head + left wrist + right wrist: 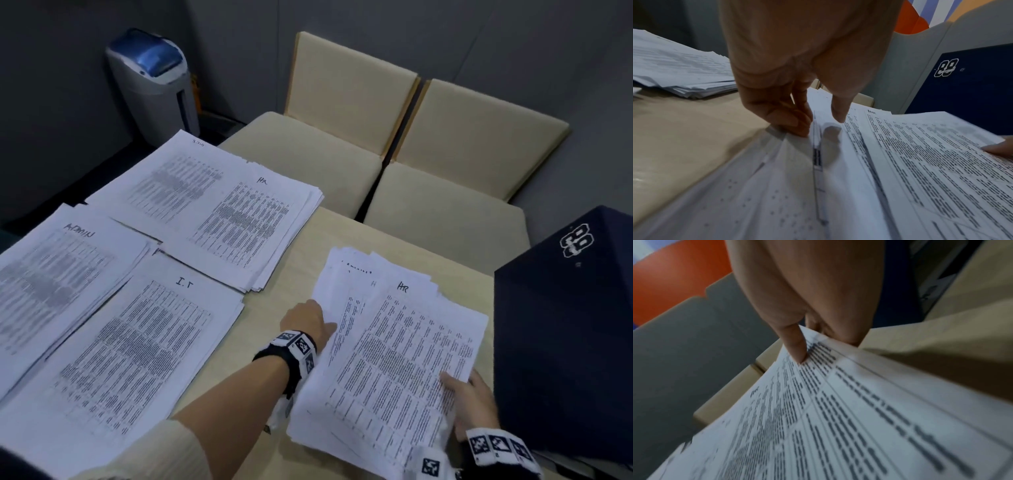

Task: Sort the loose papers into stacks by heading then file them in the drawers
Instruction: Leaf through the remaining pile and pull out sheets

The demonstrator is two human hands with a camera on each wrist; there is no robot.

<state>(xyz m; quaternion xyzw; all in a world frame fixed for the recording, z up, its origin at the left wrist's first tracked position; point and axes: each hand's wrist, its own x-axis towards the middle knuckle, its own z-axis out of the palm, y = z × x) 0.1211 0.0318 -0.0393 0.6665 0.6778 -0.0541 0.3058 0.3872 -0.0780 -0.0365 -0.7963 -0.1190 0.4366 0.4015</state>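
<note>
A loose pile of printed papers (387,346) lies fanned out on the beige table (267,342), its top sheet headed "HR" (402,287). My left hand (322,322) is at the pile's left edge; in the left wrist view its thumb (838,113) lies on a sheet while the curled fingers (797,125) hold the edges below. My right hand (459,387) pinches the top sheet's right edge, with the thumb (797,352) on top and the fingers underneath. Sorted stacks lie to the left: ADMIN (51,274), I.T (144,342), HR (246,222), and a further one (171,178).
A dark blue cabinet (565,325) with an "88" sticker stands close on the right of the pile. Two cream chairs (342,144) are pushed against the table's far edge. A grey bin with a blue lid (154,78) stands in the far left corner.
</note>
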